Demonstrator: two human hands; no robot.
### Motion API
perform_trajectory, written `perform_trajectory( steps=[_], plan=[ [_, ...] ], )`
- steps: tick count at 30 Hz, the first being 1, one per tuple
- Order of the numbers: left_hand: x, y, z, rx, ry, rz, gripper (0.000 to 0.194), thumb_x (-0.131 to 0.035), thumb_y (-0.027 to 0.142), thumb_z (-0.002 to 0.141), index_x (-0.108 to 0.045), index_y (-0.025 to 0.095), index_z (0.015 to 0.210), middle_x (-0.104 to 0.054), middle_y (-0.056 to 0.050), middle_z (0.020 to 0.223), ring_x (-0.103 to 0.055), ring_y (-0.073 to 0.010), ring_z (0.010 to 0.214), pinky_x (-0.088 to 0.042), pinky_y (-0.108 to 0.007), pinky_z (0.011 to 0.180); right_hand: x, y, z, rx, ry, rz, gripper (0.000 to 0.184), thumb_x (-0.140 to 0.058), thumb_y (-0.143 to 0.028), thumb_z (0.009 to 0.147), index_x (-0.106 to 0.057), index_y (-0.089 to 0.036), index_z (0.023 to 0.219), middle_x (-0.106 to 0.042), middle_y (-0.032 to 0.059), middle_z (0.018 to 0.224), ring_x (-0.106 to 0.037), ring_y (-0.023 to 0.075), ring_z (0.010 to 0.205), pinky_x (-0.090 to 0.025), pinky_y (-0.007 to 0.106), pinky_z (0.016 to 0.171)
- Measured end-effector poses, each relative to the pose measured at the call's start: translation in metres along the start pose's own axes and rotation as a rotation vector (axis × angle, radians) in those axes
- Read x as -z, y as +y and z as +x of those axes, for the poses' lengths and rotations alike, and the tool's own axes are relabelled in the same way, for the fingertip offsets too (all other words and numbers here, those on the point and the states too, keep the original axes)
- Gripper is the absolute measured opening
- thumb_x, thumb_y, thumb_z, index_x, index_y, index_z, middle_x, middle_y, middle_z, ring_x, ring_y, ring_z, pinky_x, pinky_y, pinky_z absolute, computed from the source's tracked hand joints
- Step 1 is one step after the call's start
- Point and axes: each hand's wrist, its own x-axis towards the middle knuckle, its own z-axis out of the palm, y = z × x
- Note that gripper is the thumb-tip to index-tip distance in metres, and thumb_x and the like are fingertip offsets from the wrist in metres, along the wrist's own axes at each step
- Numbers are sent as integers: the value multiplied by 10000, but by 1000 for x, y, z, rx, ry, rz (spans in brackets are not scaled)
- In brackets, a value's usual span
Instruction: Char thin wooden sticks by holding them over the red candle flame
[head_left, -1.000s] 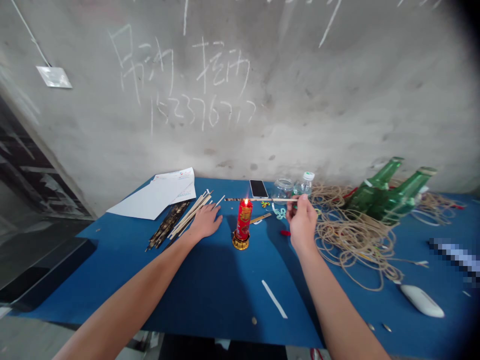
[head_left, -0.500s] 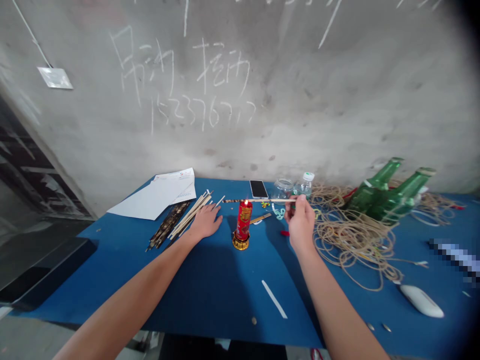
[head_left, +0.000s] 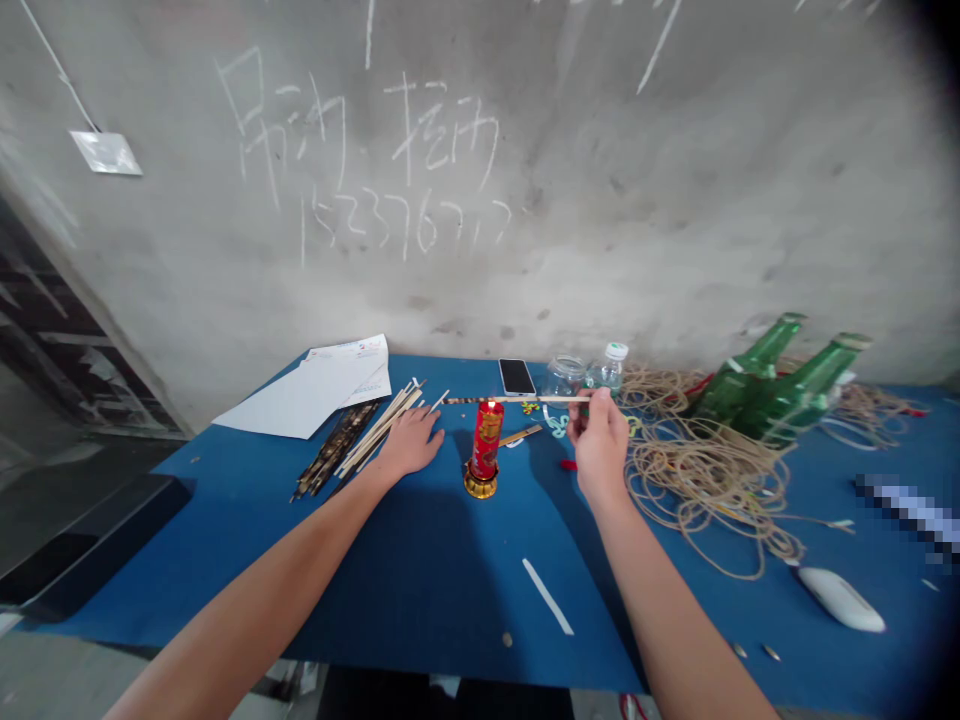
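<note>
My right hand [head_left: 598,442] pinches one end of a thin bamboo strip [head_left: 517,400] and holds it level just above the top of a red candle [head_left: 486,442] in a gold base. The strip's far left part looks charred dark. My left hand [head_left: 411,440] lies flat on the blue table [head_left: 420,570], fingers spread, touching a pile of pale bamboo strips [head_left: 381,428]. A bundle of charred dark strips [head_left: 335,450] lies left of that pile.
White papers [head_left: 315,390] lie at the back left. A phone [head_left: 517,377], a glass jar [head_left: 564,376] and a small plastic bottle [head_left: 609,368] stand by the wall. Tangled cord [head_left: 705,470], two green bottles [head_left: 780,385], a white mouse-like object [head_left: 838,597] and a loose white strip [head_left: 547,597] lie nearby.
My right hand has shifted the strip slightly left and lower, so it now covers the candle's flame. The left hand has stayed put.
</note>
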Motion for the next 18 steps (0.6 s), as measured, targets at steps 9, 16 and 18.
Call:
perform_trajectory(
  steps=[9, 16, 18],
  plan=[
    [-3, -2, 1, 8, 1, 10, 568, -410, 447, 1046, -552, 152, 1510, -494, -168, 1608, -445, -339, 1490, -337, -496, 1222, -2, -1, -2, -17, -5, 6, 599, -635, -810, 824, -629, -212, 855, -510, -45, 650, -409, 81, 505, -309, 203, 425],
    [-7, -4, 2, -2, 20, -7, 561, -414, 445, 1041, -560, 158, 1500, -509, -172, 1594, -439, -341, 1493, -335, -515, 1224, -2, 0, -3, -31, -6, 9, 566, -646, -783, 838, -622, -217, 850, -518, -44, 661, -414, 87, 521, -317, 204, 438],
    [-7, -4, 2, -5, 20, -2, 565, -408, 447, 1041, -555, 157, 1504, -511, -172, 1592, -440, -339, 1491, -337, -517, 1223, -3, -1, -4, -27, -10, 6, 567, -642, -785, 839, -619, -218, 843, -511, -46, 656, -407, 89, 519, -310, 210, 437]
  ],
)
